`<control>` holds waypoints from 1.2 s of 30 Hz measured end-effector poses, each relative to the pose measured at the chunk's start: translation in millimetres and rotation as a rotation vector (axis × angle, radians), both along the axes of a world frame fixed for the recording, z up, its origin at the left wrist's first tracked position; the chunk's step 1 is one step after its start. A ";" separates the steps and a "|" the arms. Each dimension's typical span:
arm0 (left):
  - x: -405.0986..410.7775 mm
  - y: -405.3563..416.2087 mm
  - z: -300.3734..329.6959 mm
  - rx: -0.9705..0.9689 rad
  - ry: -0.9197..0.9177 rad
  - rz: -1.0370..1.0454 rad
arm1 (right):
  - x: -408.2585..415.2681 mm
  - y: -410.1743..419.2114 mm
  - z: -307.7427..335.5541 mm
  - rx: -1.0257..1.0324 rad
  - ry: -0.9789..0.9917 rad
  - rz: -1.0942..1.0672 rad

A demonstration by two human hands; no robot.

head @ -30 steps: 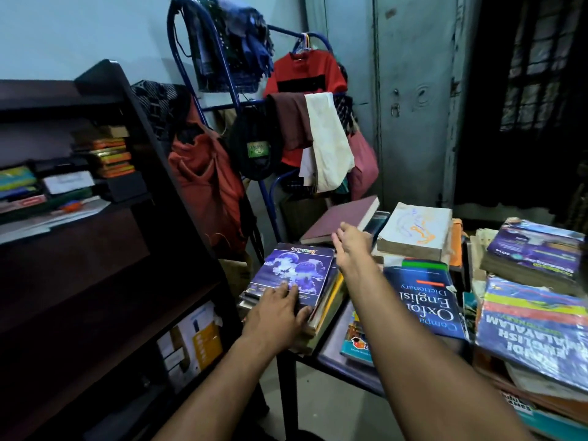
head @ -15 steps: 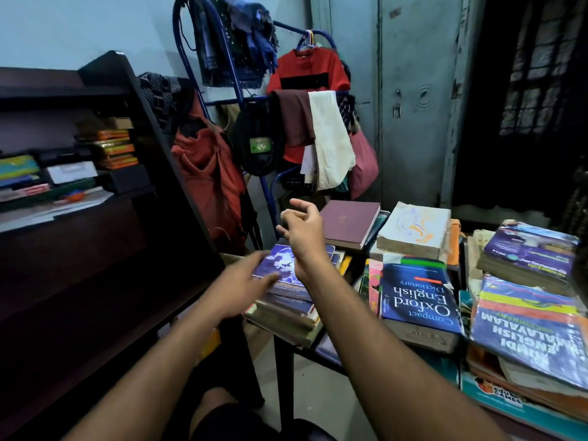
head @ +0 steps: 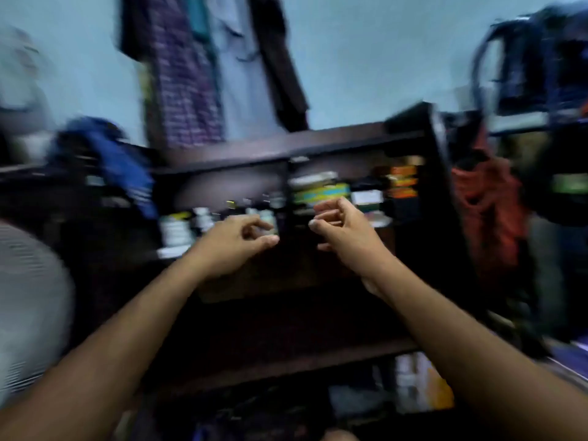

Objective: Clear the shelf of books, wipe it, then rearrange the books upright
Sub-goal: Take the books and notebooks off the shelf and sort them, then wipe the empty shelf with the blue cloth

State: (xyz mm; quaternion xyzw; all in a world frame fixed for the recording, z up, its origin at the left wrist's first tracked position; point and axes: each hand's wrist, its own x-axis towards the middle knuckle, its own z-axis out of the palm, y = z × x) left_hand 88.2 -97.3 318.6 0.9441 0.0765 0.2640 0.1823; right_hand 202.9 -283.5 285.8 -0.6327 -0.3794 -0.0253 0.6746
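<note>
The view is blurred by motion. A dark wooden shelf fills the middle of the head view. Its upper right bay holds a flat stack of books and an orange stack. Small jars and bottles stand in the upper left bay. The wide bay below them looks dark and bare. My left hand hovers in front of the shelf with loosely curled fingers and holds nothing. My right hand hangs beside it, fingers loosely curled, also holding nothing.
Clothes hang on the wall above the shelf. A blue garment lies at the left, an orange-red cloth hangs at the right. A box sits in the bottom bay. A pale round shape is at far left.
My head has swung left from the book table to the shelf. Both hands have left the books on the table and now hover in front of the shelf.
</note>
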 end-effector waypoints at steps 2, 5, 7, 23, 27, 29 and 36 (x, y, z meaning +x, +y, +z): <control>-38.7 24.1 25.3 0.079 -0.014 0.163 | -31.4 48.0 25.0 -0.057 -0.095 0.101; -89.0 47.4 57.8 0.181 -0.003 0.388 | -74.9 101.5 51.8 -0.164 -0.293 0.137; -102.8 60.3 77.3 0.302 0.030 0.562 | -94.3 122.8 68.6 -0.207 -0.402 0.154; -25.5 247.6 200.0 0.565 0.107 1.090 | -64.8 230.3 152.9 -0.487 -0.595 0.018; -32.6 246.7 185.5 0.791 -0.065 1.013 | -61.3 214.0 143.6 -0.466 -0.549 0.063; -39.4 224.8 184.0 0.867 -0.187 0.939 | -51.8 191.4 133.4 -0.417 -0.512 0.060; 7.3 57.8 136.6 0.233 -0.412 0.307 | -24.5 110.5 79.0 -0.071 -0.026 0.206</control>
